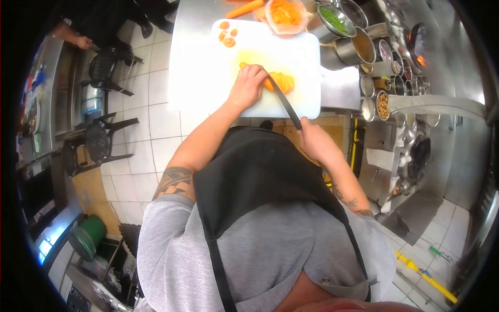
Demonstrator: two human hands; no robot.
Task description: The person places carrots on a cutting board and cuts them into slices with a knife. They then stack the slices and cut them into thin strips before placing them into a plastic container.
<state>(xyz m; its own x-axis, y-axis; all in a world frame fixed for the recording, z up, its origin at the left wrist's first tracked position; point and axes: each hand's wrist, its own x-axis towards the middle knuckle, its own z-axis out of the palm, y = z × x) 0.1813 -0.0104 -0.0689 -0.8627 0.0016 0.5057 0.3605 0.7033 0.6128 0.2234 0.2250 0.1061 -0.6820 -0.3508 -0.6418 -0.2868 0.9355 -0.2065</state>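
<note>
My left hand (248, 86) is closed over a carrot (267, 84), pressing it onto the white cutting board (306, 73). In my right hand (316, 140) is the handle of a long knife (285, 102). Its blade reaches up and left to the carrot, right beside my left fingertips. Thin carrot slices (282, 81) lie in a fanned pile to the right of the blade. Several carrot end pieces (228, 41) sit at the board's upper left. Most of the held carrot is hidden under my left hand.
Past the board are a bag of cut carrot (285, 15), a whole carrot (245, 8) and a bowl of chopped greens (332, 21). Metal pots and containers (382, 105) line the right side, near a burner flame (420, 61). Black chairs (99, 138) and another person's hand (83, 41) are at left.
</note>
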